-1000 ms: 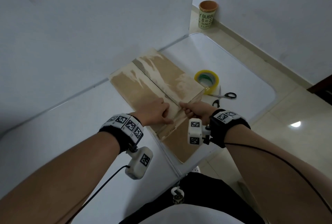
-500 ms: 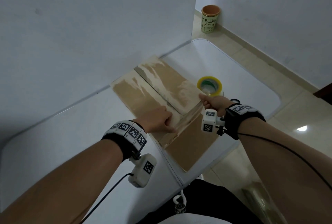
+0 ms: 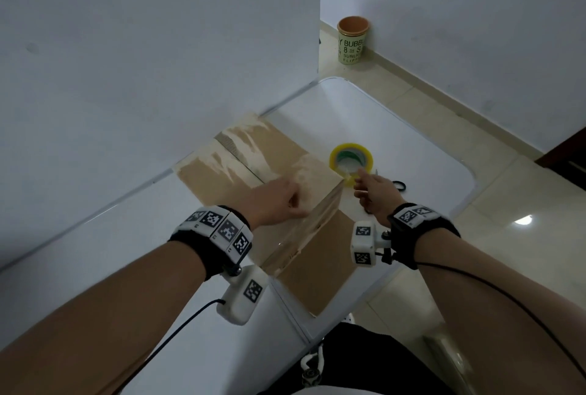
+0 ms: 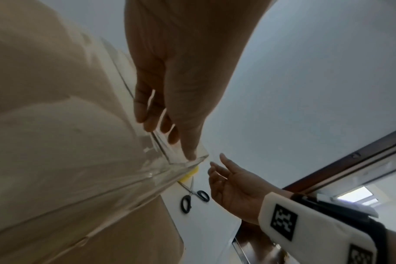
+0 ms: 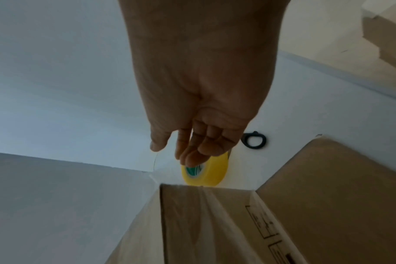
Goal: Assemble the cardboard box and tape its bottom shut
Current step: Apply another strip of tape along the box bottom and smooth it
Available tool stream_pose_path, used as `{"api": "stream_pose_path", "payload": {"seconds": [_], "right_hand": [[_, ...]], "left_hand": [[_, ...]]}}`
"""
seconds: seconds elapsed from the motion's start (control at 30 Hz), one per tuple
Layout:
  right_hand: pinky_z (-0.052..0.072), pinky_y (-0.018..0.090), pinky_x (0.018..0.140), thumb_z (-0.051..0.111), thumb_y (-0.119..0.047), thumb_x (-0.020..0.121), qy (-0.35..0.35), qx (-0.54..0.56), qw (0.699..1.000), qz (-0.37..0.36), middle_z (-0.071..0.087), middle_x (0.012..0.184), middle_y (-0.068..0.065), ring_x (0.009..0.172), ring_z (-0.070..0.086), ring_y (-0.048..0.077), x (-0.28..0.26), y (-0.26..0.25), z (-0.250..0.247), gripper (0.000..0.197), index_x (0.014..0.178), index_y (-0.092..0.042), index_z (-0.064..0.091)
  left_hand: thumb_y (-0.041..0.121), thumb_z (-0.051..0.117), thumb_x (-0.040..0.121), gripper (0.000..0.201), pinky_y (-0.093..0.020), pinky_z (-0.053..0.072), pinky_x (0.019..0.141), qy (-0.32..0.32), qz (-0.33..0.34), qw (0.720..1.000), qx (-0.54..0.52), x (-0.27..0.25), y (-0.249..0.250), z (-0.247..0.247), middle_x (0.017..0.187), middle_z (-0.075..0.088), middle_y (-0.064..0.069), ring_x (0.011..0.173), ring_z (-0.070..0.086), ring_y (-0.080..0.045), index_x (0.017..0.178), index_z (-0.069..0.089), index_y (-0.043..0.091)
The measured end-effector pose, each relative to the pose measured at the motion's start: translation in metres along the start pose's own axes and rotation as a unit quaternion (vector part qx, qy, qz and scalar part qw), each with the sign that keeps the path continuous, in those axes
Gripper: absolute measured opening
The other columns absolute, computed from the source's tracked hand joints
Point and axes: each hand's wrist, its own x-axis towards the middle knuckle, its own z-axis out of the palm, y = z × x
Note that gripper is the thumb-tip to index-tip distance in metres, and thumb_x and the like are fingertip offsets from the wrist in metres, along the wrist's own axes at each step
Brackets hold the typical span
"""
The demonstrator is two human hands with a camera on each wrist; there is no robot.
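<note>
Nearest, both forearms reaching forward over the white table, each wrist strapped with a marker band and a small camera. Left hand resting on top of the cardboard box, fingers loosely curled, thumb tip pressing clear tape down at the box's near right corner; gripping nothing. Glossy strip of that tape running along the box's right-hand top edge and over its side. Box standing on the table with taped flaps up, seam running away toward the wall, one loose flap lying flat toward the table's near edge. Right hand just beyond the box's right corner, apart from the cardboard, fingers extended and relaxed, empty, fingertips hovering at the yellow tape roll; contact with the roll impossible to tell. Roll lying flat just beside the box. Black-handled scissors near the roll, partly hidden behind the right hand. Farthest, a printed paper cup on the floor against the wall.
</note>
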Motion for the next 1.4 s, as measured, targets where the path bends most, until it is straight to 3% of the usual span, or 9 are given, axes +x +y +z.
{"api": "stream_pose_path", "payload": {"seconds": [0.07, 0.13, 0.27, 0.4, 0.53, 0.87, 1.1, 1.2, 1.4], "right_hand": [[0.045, 0.024, 0.062, 0.054, -0.037, 0.096, -0.015, -0.012, 1.0, -0.014, 0.057, 0.09, 0.002, 0.075, 0.054, 0.013, 0.004, 0.001, -0.005, 0.03, 0.107, -0.01, 0.059], [0.047, 0.028, 0.076, 0.056, -0.037, 0.094, -0.045, -0.003, 0.999, -0.011, 0.059, 0.104, -0.001, 0.094, 0.055, 0.015, 0.008, 0.002, -0.007, 0.034, 0.119, -0.014, 0.059], [0.046, 0.032, 0.092, 0.057, -0.034, 0.094, -0.111, 0.038, 0.993, 0.014, 0.059, 0.117, -0.004, 0.118, 0.051, 0.017, 0.015, 0.004, -0.007, 0.03, 0.117, -0.016, 0.064], [0.045, 0.031, 0.098, 0.057, -0.028, 0.094, -0.171, 0.066, 0.983, 0.017, 0.063, 0.115, 0.001, 0.114, 0.055, 0.017, 0.022, 0.007, -0.005, 0.014, 0.095, -0.017, 0.065], [0.047, 0.029, 0.095, 0.056, -0.016, 0.094, -0.165, 0.085, 0.983, 0.006, 0.065, 0.102, 0.006, 0.102, 0.059, 0.017, 0.026, 0.008, -0.006, 0.01, 0.096, -0.011, 0.065], [0.05, 0.019, 0.079, 0.054, -0.018, 0.096, -0.153, 0.048, 0.987, -0.001, 0.061, 0.086, 0.003, 0.084, 0.059, 0.01, 0.03, 0.011, 0.004, 0.014, 0.084, -0.013, 0.061], [0.049, 0.027, 0.084, 0.053, -0.026, 0.096, -0.171, -0.02, 0.985, 0.026, 0.061, 0.099, 0.001, 0.095, 0.058, 0.011, 0.032, 0.01, 0.005, 0.02, 0.109, -0.011, 0.057], [0.049, 0.027, 0.077, 0.058, -0.033, 0.093, -0.158, -0.052, 0.985, 0.055, 0.06, 0.109, 0.001, 0.103, 0.058, 0.011, 0.035, 0.01, 0.004, 0.035, 0.119, -0.01, 0.053], [0.046, 0.026, 0.076, 0.053, -0.016, 0.096, -0.134, -0.09, 0.986, 0.037, 0.058, 0.099, 0.001, 0.087, 0.056, 0.012, 0.046, -0.011, 0.011, 0.015, 0.111, -0.015, 0.052]], "left_hand": [[0.049, 0.062, 0.086, 0.042, -0.037, 0.048, 0.087, 0.039, 0.012, 0.999, -0.016, 0.016, 0.013, -0.003, 0.12, 0.047, -0.001, 0.098, 0.054, -0.02, 0.113, 0.055, 0.017], [0.049, 0.063, 0.086, 0.061, -0.04, 0.044, 0.1, 0.035, 0.031, 0.999, -0.023, 0.035, 0.025, -0.003, 0.141, 0.035, -0.001, 0.118, 0.049, -0.021, 0.135, 0.043, 0.018], [0.048, 0.066, 0.085, 0.086, -0.037, 0.027, 0.116, 0.003, 0.03, 0.999, -0.03, 0.065, 0.038, -0.006, 0.158, 0.014, -0.005, 0.144, 0.024, -0.02, 0.151, 0.021, 0.014], [0.045, 0.068, 0.084, 0.082, -0.031, 0.023, 0.114, -0.032, 0.016, 0.999, 0.001, 0.079, 0.036, -0.009, 0.154, 0.025, -0.009, 0.142, 0.025, -0.021, 0.148, 0.028, 0.011], [0.044, 0.07, 0.082, 0.074, -0.03, 0.027, 0.11, -0.021, 0.024, 0.999, -0.013, 0.081, 0.029, -0.004, 0.146, 0.032, -0.006, 0.134, 0.034, -0.02, 0.141, 0.037, 0.015], [0.042, 0.073, 0.079, 0.072, -0.035, 0.035, 0.109, -0.028, 0.019, 0.999, -0.039, 0.083, 0.027, 0.002, 0.142, 0.031, -0.006, 0.127, 0.04, -0.021, 0.137, 0.039, 0.015], [0.043, 0.072, 0.08, 0.075, -0.034, 0.035, 0.108, -0.027, 0.013, 0.998, -0.047, 0.083, 0.028, 0.003, 0.143, 0.029, -0.004, 0.128, 0.038, -0.02, 0.141, 0.036, 0.017], [0.044, 0.071, 0.08, 0.086, -0.038, 0.034, 0.111, -0.033, 0.008, 0.998, -0.057, 0.08, 0.028, 0.002, 0.148, 0.025, -0.003, 0.133, 0.035, -0.02, 0.149, 0.025, 0.019], [0.041, 0.073, 0.08, 0.095, -0.036, 0.032, 0.113, -0.041, 0.0, 0.997, -0.063, 0.08, 0.03, -0.002, 0.152, 0.021, -0.004, 0.136, 0.032, -0.021, 0.153, 0.016, 0.018]]}}
